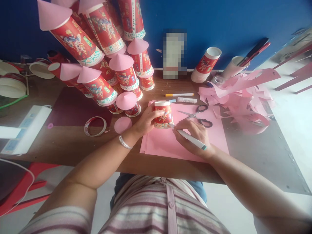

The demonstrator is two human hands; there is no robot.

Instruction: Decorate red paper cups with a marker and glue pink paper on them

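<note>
- A red printed paper cup is held upright above pink paper sheets, in front of the person; I cannot see into it.
- The left hand has its grip clamped around the cup's left side, thumb across the front.
- The right hand has its grip closed on a white marker with a green end; its tip meets the lower right of the cup's patterned band, though I cannot tell if it touches.
- Open black-handled scissors lie on the paper, just beyond the right hand.
- To the left, a pink disc lies near a tape roll; behind them rise stacked red cups, many under pink cones.
- Toward the blue wall, a red cup tops a white stack; beside it, a pale holder contains long black and red tools.
- Pink scraps crowd the right side.
- A strip of brown tabletop runs between the paper and the front edge, leaving the forearms room.
</note>
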